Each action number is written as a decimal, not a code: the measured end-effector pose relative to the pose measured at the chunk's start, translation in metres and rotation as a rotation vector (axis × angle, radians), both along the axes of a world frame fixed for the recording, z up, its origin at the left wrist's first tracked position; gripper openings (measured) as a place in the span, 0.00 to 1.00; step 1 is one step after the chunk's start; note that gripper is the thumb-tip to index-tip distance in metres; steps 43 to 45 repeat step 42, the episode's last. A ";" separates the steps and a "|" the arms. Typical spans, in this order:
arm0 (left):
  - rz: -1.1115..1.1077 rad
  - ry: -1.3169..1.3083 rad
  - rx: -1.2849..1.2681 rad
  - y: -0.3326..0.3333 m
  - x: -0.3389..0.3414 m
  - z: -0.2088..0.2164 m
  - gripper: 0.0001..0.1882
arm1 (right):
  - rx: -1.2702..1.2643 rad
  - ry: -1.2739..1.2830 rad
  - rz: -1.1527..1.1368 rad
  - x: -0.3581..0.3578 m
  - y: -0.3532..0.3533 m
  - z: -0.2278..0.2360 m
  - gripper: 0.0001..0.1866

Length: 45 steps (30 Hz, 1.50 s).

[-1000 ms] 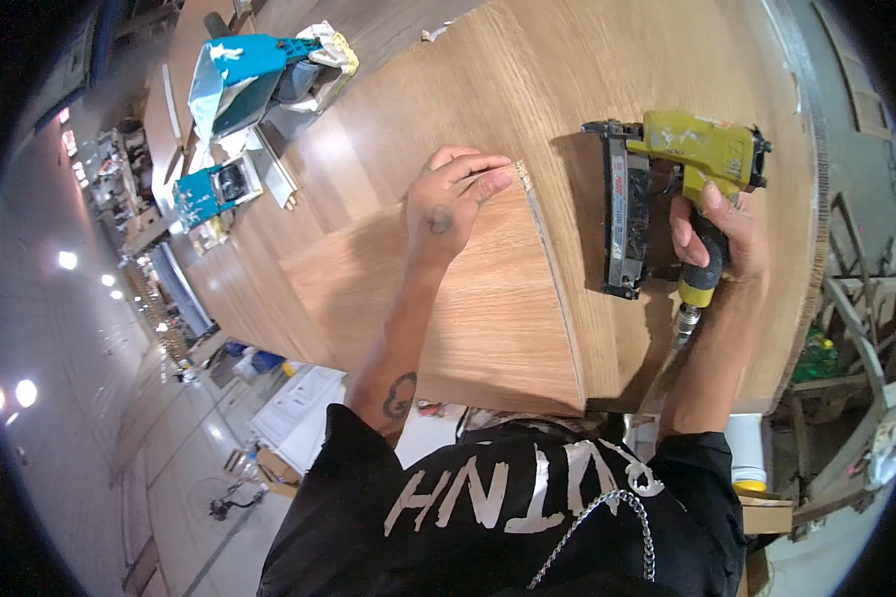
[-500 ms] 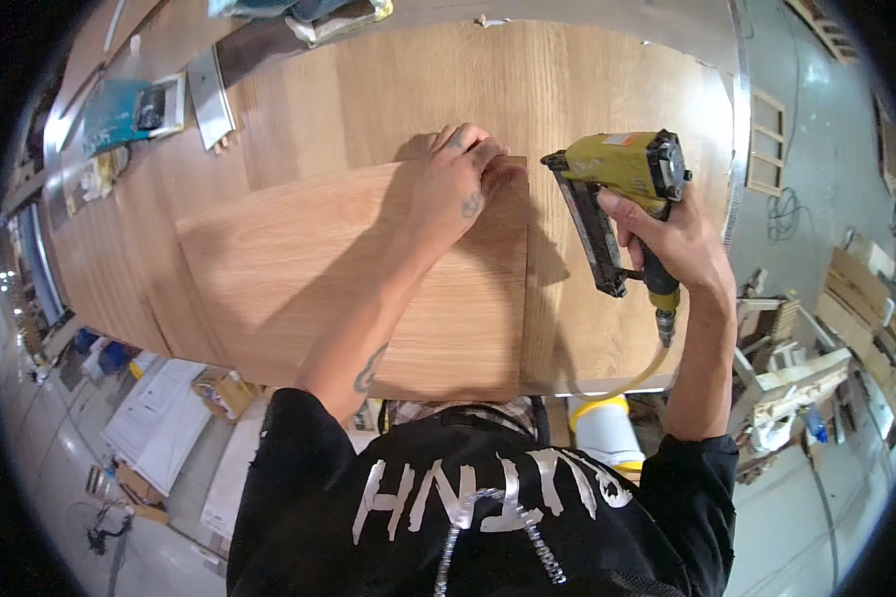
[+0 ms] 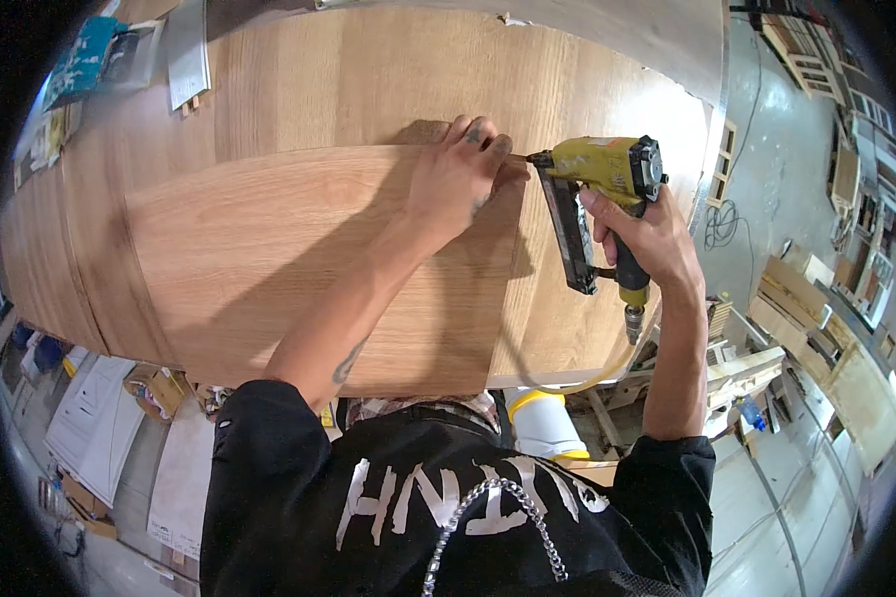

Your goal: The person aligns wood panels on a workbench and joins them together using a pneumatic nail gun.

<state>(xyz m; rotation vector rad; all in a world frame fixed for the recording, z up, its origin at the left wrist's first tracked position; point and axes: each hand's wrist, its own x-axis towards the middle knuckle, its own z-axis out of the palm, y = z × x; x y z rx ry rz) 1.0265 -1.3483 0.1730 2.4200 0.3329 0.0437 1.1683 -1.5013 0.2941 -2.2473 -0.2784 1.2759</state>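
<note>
The left hand (image 3: 460,171) lies flat, fingers curled over the right edge of the upper wood panel (image 3: 309,259). At its three o'clock, the right hand (image 3: 639,231) is wrapped tight around the yellow nail gun (image 3: 592,194), nose touching that edge. The larger sheet (image 3: 368,80) beneath spreads bare toward twelve o'clock.

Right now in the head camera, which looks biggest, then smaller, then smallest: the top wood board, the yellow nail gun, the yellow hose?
1. Top wood board
2. Yellow nail gun
3. Yellow hose, only partly visible
</note>
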 end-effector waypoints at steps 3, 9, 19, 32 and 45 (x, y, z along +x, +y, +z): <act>0.041 -0.166 0.185 -0.001 -0.004 -0.007 0.18 | 0.006 -0.009 -0.009 -0.003 0.004 0.000 0.15; 0.019 -0.113 0.137 -0.001 -0.005 -0.009 0.17 | 0.016 0.019 -0.013 -0.003 0.007 0.000 0.11; 0.051 -0.032 0.068 0.001 -0.005 -0.020 0.27 | -0.072 -0.080 0.033 -0.015 0.012 0.000 0.15; 0.546 -0.288 -0.305 0.000 -0.177 0.005 0.20 | -0.129 -0.609 0.086 -0.015 -0.075 -0.027 0.28; 1.071 -0.278 -0.268 -0.033 -0.389 0.035 0.11 | 0.409 -0.608 -0.114 -0.146 -0.114 -0.074 0.26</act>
